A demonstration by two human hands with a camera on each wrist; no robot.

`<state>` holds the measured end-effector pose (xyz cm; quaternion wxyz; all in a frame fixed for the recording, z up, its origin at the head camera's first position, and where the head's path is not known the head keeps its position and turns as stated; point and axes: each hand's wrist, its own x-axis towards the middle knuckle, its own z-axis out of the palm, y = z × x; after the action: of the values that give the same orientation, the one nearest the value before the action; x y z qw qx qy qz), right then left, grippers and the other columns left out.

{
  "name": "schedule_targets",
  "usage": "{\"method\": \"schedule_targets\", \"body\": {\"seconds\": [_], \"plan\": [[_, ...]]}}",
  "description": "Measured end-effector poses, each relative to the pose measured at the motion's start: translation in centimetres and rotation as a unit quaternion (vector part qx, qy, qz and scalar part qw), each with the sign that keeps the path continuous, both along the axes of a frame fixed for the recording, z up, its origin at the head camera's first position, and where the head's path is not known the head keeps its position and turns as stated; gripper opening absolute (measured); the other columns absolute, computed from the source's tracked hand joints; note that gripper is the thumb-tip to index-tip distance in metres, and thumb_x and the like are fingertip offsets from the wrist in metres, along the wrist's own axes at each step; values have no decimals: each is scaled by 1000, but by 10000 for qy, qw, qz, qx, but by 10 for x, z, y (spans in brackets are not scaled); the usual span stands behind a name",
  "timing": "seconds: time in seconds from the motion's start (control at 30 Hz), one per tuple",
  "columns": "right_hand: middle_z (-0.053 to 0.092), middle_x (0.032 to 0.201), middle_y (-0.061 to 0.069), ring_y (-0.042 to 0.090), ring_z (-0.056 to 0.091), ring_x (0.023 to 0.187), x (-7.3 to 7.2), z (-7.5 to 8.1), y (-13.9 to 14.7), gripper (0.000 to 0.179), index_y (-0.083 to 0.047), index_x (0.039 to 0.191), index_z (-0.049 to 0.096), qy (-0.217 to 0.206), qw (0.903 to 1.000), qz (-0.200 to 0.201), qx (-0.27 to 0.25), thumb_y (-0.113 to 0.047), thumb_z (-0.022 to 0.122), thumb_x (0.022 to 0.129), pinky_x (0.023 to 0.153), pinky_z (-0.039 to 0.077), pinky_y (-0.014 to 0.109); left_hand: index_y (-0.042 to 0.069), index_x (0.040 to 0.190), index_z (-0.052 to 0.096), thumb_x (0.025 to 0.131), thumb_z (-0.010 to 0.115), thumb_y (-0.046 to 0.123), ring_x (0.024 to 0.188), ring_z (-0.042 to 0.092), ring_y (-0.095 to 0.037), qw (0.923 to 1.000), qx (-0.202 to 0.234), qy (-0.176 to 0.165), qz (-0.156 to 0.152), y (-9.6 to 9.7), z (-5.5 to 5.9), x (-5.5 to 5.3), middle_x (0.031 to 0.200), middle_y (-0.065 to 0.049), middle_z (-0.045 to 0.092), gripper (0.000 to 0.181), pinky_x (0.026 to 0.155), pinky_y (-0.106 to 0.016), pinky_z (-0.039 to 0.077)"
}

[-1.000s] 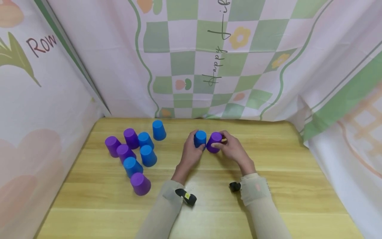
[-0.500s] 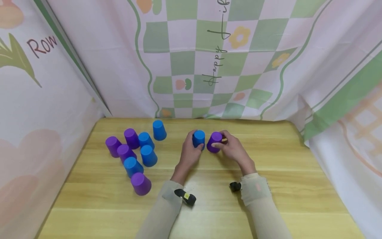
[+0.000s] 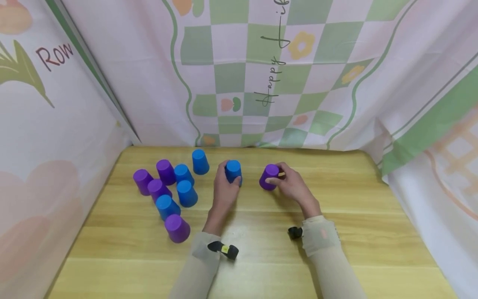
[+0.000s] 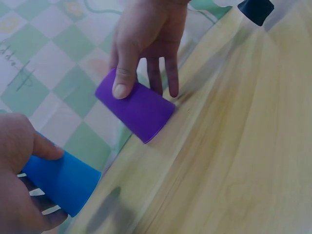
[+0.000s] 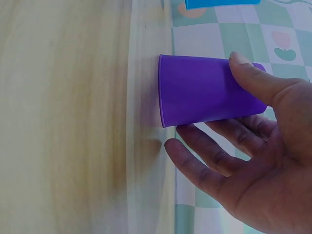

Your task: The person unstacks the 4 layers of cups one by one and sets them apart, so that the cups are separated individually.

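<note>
My left hand (image 3: pixel 225 189) grips an upside-down blue cup (image 3: pixel 233 169) near the middle of the table, thumb on its near side and fingers round the far side. To its right, my right hand (image 3: pixel 293 185) holds an upside-down purple cup (image 3: pixel 269 176) between thumb and fingers. A gap of about one cup's width separates the two cups. In the right wrist view the thumb presses the purple cup (image 5: pixel 204 90) near its narrow base, with the lower fingers spread below it. The left wrist view shows both the blue cup (image 4: pixel 63 180) and the purple cup (image 4: pixel 139 109).
Several upside-down blue and purple cups stand grouped at the left of the wooden table (image 3: pixel 261 270). The nearest is a purple cup (image 3: pixel 177 228); a blue cup (image 3: pixel 200 162) stands at the back, closest to my left hand. A printed curtain (image 3: pixel 231 74) hangs behind the table.
My left hand has moved left with the blue cup, widening the gap to the purple cup. My right hand and the purple cup have stayed almost in place.
</note>
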<state>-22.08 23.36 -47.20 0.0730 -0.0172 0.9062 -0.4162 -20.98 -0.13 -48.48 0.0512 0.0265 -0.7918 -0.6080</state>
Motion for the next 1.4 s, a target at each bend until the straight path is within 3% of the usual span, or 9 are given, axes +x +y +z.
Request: {"method": "schedule_targets", "body": {"seconds": [0.37,0.67,0.97,1.4], "plan": [[59,144,23,44,61,129,0,0,1,59,-10,146,51,-54,10000,-7,13,-40,72,100,102,56,56,12,156,43,100,68,4,153,41,-33,9951,-231,364,894,-22,-2,0,160,-12,47,62,126,-56,33],[58,146,23,44,60,130,0,0,2,61,-11,148,49,-104,9999,-9,18,-41,71,100,103,56,56,12,152,45,99,68,4,152,42,-33,9890,-58,308,1443,-32,-6,-4,159,-13,48,58,127,-55,32],[58,146,23,44,60,129,1,-1,3,60,-11,148,49,-154,9999,-6,-14,-41,71,100,102,56,55,9,155,40,102,64,4,155,36,-35,9861,37,179,1652,-37,-17,-7,163,-16,41,59,129,-54,28],[58,146,23,44,59,131,2,2,0,62,-10,149,48,-162,9999,23,-44,-42,71,100,105,54,58,8,156,36,104,62,7,155,34,-36,9848,50,122,1732,-40,-17,-9,163,-18,38,58,129,-54,27]]}}
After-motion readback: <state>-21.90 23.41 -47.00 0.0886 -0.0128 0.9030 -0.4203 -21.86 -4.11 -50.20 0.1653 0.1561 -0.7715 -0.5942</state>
